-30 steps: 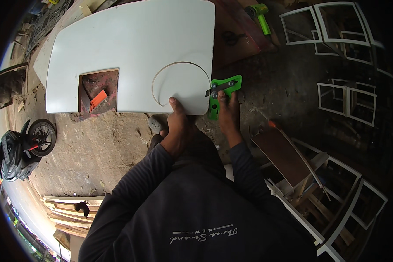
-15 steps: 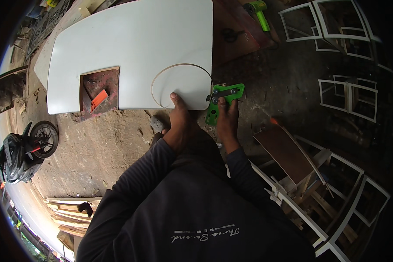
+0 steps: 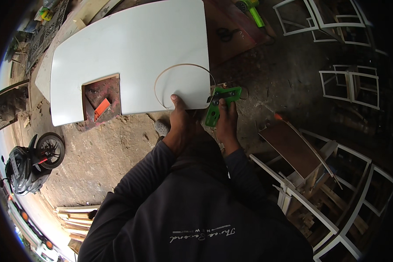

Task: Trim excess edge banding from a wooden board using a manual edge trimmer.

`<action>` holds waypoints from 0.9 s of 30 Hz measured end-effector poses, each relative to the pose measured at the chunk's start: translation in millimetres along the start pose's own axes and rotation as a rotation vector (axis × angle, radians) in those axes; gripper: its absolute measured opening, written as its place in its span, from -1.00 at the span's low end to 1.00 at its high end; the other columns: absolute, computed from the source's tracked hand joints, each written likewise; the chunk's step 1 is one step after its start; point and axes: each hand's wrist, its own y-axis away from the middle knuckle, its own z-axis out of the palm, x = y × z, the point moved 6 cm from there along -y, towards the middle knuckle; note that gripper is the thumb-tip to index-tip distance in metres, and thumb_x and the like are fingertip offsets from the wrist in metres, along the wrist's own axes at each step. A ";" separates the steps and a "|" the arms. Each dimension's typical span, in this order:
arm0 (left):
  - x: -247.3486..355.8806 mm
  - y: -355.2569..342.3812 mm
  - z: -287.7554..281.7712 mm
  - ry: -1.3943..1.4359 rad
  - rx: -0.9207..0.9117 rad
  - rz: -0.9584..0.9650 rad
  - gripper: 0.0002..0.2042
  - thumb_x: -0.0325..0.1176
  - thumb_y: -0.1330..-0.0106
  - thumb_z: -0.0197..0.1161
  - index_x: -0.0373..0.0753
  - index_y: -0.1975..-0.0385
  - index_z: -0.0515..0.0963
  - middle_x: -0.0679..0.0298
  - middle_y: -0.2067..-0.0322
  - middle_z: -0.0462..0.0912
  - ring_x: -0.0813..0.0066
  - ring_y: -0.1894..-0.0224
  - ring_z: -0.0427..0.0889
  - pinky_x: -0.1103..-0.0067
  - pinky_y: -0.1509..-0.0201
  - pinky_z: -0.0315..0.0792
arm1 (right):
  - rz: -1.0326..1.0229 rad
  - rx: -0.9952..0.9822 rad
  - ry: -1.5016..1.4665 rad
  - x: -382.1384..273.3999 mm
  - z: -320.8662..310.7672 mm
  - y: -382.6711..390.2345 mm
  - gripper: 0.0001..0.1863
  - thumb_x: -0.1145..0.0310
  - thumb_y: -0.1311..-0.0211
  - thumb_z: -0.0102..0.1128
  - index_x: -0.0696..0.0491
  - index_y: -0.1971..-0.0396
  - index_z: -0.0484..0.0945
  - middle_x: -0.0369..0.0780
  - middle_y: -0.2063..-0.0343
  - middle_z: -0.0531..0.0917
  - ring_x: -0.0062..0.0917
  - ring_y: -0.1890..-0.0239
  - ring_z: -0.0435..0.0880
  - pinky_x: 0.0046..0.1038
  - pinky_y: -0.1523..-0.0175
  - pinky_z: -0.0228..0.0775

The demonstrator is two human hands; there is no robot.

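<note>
Panel: the white panel lies flat across the upper left, its near edge toward the person and a square cutout in that edge.
Green tool: the green tool sits at the panel's right side, by the rounded near corner, its dark tab reaching the edge.
Strip: a thin brown strip loops above the panel, from beside the left thumb round to the green tool.
Right hand: the right hand holds the green tool, thumb pressed on top; its fingers are mostly hidden.
Left hand: the left hand grips the panel's near edge, thumb on top and the rest below; the fingers are out of sight.
Step in hand: probably trimming the panel's edge, the strip looking like the offcut.
Next move: it seems to call for the tool held snug against the edge round the corner, panel steady, strip clear of the tab.
Under the cutout: an orange tool on a red table.
Beyond the right side: dark scissors and a green heat gun.
Farther right: white frames and a brown board.
Left: a motorbike and timber.
</note>
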 end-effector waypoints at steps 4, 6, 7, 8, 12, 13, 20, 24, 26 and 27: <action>-0.3 -5.6 -9.1 -0.096 -0.025 0.048 -0.11 0.37 -0.45 -0.04 -0.40 -0.41 0.16 0.00 -0.31 0.41 0.04 -0.31 0.50 0.19 -0.36 0.48 | -0.147 -0.009 0.068 -20.8 -0.5 -52.1 -0.35 -0.19 -0.49 0.10 0.16 -0.15 0.45 -0.17 0.05 0.62 -0.46 0.04 0.61 -0.37 -0.09 0.44; -3.2 -19.3 -21.6 -0.102 0.021 0.060 -0.13 0.35 -0.47 -0.04 -0.38 -0.42 0.16 0.02 -0.33 0.40 0.09 -0.33 0.49 0.24 -0.41 0.42 | -0.234 -0.122 0.175 -36.2 11.2 -85.6 -0.36 -0.18 -0.48 0.10 0.15 -0.14 0.45 -0.21 0.16 0.64 -0.49 0.10 0.62 -0.40 -0.06 0.44; -3.4 -19.8 -22.2 -0.104 0.025 0.060 -0.13 0.35 -0.47 -0.04 -0.38 -0.42 0.16 0.02 -0.33 0.40 0.09 -0.33 0.49 0.24 -0.41 0.42 | -0.230 -0.124 0.172 -38.0 14.6 -101.3 -0.36 -0.18 -0.48 0.10 0.15 -0.14 0.45 -0.21 0.16 0.64 -0.49 0.10 0.62 -0.40 -0.06 0.44; -4.4 -20.0 -19.4 -0.087 -0.001 0.056 -0.14 0.34 -0.48 -0.03 -0.38 -0.42 0.15 0.02 -0.33 0.39 0.10 -0.33 0.48 0.25 -0.42 0.40 | -0.211 -0.139 0.143 -39.3 17.3 -116.3 -0.38 -0.14 -0.49 0.11 0.15 -0.14 0.45 -0.22 0.18 0.65 -0.50 0.11 0.61 -0.40 -0.05 0.44; -1.4 -13.3 -4.3 -0.050 -0.053 0.037 -0.17 0.31 -0.50 -0.04 -0.37 -0.42 0.14 0.01 -0.31 0.39 0.11 -0.33 0.48 0.27 -0.42 0.40 | -0.258 -0.179 0.066 -42.1 26.8 -148.0 -0.47 -0.03 -0.52 0.13 0.13 -0.15 0.45 -0.22 0.16 0.65 -0.53 0.10 0.60 -0.40 -0.06 0.44; -2.7 -17.5 -4.3 -0.048 -0.052 0.035 -0.17 0.31 -0.50 -0.04 -0.37 -0.42 0.14 0.01 -0.31 0.39 0.11 -0.33 0.48 0.27 -0.42 0.40 | -0.257 -0.179 0.068 -40.1 23.8 -148.0 -0.47 -0.03 -0.52 0.13 0.13 -0.15 0.45 -0.22 0.16 0.65 -0.53 0.10 0.60 -0.40 -0.06 0.44; -4.0 -28.5 11.6 0.046 -0.149 0.029 -0.18 0.33 -0.48 -0.03 -0.26 -0.46 0.14 0.05 -0.39 0.33 0.16 -0.44 0.32 0.32 -0.58 0.18 | -0.237 -0.171 0.133 -39.6 7.4 -113.2 -0.47 -0.03 -0.53 0.13 0.14 -0.16 0.45 -0.18 0.07 0.66 -0.48 0.03 0.62 -0.35 -0.11 0.44; -3.6 -37.5 25.0 0.044 -0.203 0.023 -0.20 0.33 -0.49 -0.05 -0.24 -0.46 0.13 0.07 -0.39 0.32 0.17 -0.45 0.33 0.36 -0.57 0.20 | -0.238 -0.175 0.203 -36.2 -5.8 -97.3 -0.46 -0.05 -0.54 0.11 0.14 -0.17 0.45 -0.16 0.05 0.66 -0.42 -0.01 0.63 -0.32 -0.15 0.43; -6.0 -45.8 31.5 0.052 -0.181 0.041 -0.19 0.35 -0.48 -0.06 -0.21 -0.47 0.12 0.07 -0.41 0.30 0.17 -0.47 0.29 0.30 -0.58 0.16 | -0.231 -0.162 0.185 -33.8 -9.7 -91.5 -0.45 -0.05 -0.53 0.11 0.14 -0.17 0.45 -0.16 0.05 0.66 -0.43 0.00 0.63 -0.33 -0.15 0.42; -7.5 -49.2 33.8 0.062 -0.159 0.061 -0.18 0.37 -0.47 -0.07 -0.19 -0.48 0.11 0.08 -0.43 0.28 0.17 -0.49 0.26 0.24 -0.59 0.11 | -0.223 -0.151 0.168 -33.1 -11.9 -91.8 -0.44 -0.06 -0.53 0.11 0.14 -0.18 0.45 -0.17 0.06 0.66 -0.44 0.00 0.63 -0.33 -0.16 0.42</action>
